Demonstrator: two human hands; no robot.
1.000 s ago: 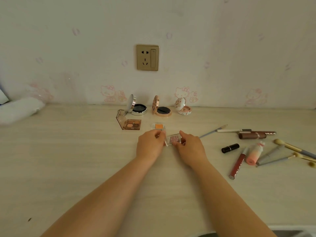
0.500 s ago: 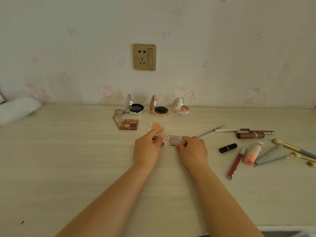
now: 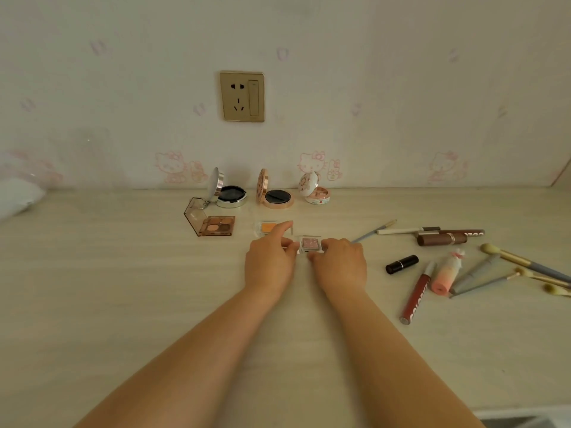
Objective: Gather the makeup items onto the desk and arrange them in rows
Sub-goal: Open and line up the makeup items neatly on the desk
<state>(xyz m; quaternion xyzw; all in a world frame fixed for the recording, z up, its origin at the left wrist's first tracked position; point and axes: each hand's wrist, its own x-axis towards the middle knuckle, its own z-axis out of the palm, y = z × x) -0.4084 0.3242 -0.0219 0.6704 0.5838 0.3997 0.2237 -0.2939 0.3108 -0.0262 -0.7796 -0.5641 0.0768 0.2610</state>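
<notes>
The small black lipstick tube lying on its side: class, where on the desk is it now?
In the head view the small black lipstick tube lies right of the right hand, just left of the dark red lip gloss tube and below the brown tube.

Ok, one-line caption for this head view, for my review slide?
Both hands hold a small pink eyeshadow case on the desk, behind three open compacts.

The dark red lip gloss tube [image 3: 415, 296] lying on the counter carries white capital letters along its side; they look like "COLORKEY", but blur makes this uncertain. The brown tube [image 3: 442, 239] shows white letters, not readable.
</notes>
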